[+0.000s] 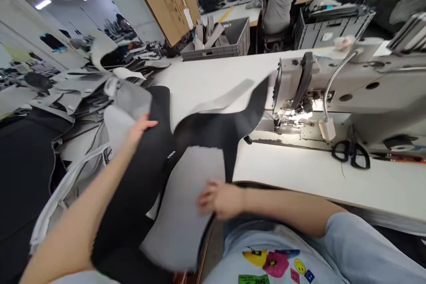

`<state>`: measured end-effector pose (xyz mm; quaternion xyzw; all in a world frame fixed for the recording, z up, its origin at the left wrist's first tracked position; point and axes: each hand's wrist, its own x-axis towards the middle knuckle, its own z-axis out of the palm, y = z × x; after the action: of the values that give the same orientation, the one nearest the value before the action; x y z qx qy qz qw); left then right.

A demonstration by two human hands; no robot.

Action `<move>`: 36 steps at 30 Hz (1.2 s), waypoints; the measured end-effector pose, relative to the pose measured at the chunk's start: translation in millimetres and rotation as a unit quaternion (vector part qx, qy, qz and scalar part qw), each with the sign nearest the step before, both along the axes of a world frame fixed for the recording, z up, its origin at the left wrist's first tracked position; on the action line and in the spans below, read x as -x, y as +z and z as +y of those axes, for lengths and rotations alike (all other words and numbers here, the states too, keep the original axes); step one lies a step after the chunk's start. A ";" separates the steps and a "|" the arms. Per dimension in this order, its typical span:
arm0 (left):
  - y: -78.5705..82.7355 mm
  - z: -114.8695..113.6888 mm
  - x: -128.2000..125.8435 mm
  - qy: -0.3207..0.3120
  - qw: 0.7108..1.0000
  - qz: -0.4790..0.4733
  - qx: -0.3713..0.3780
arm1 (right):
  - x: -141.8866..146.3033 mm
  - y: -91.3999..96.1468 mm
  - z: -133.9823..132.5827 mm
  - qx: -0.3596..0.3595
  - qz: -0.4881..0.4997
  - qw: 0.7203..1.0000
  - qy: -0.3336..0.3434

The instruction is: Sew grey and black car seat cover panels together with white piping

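My left hand (141, 128) reaches forward to the edge of a long black fabric panel (140, 195). Its thumb lies over the black cloth, and the other fingers are mostly hidden, with light grey pieces (131, 97) just beyond. My right hand (221, 199) is blurred by motion over a grey fabric panel (189, 195) near my lap. Whether its curled fingers grip that panel or only touch it, I cannot tell. Under the grey panel, a curved black piece (209, 128) stretches across the table toward the sewing machine (296, 106).
Black-handled scissors (352, 153) lie on the white table (282, 164) at the right. Stacks of cut grey pieces (86, 93) crowd the left. Behind stand a grey crate (219, 51) of strips and a cardboard box (166, 0); a person in grey (279, 0) sits farther back.
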<state>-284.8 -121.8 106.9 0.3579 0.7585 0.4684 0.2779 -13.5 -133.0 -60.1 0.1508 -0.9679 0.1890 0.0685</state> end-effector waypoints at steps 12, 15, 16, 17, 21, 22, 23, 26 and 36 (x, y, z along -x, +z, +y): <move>-114.4 -78.7 -124.1 0.049 0.944 -0.326 -0.032 | -76.8 23.4 102.7 -0.079 0.035 0.962 -0.259; -80.3 -97.6 -126.0 0.110 0.947 -0.301 -0.038 | -66.2 11.0 126.7 -0.082 -0.015 0.954 -0.289; -66.3 -99.7 -126.5 0.116 0.951 -0.282 -0.047 | -60.1 7.8 126.9 -0.078 -0.025 0.955 -0.286; -52.3 -98.7 -127.8 0.110 0.958 -0.261 -0.052 | -53.2 5.9 123.7 -0.073 -0.030 0.957 -0.279; -19.3 -60.0 -143.6 -0.041 0.981 -0.186 0.032 | -24.9 7.3 82.8 -0.057 -0.036 0.969 -0.237; -20.3 -42.9 -149.9 -0.104 0.978 -0.158 0.085 | -20.5 7.3 67.0 -0.058 -0.040 0.973 -0.222; -25.2 -24.7 -156.7 -0.176 0.968 -0.112 0.137 | -18.5 6.1 50.1 -0.063 -0.043 0.976 -0.204; -55.5 25.0 -177.7 -0.364 0.893 0.156 0.214 | -30.8 -4.1 5.3 -0.086 -0.036 0.985 -0.142; -67.1 76.7 -169.7 -0.489 0.710 0.381 0.334 | -95.7 3.7 72.7 -0.053 -0.051 0.962 -0.264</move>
<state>-115.2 -45.1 39.8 0.7107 0.6258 -0.1929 0.2570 82.1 -60.3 -56.5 -0.1166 -0.9842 0.1200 0.0586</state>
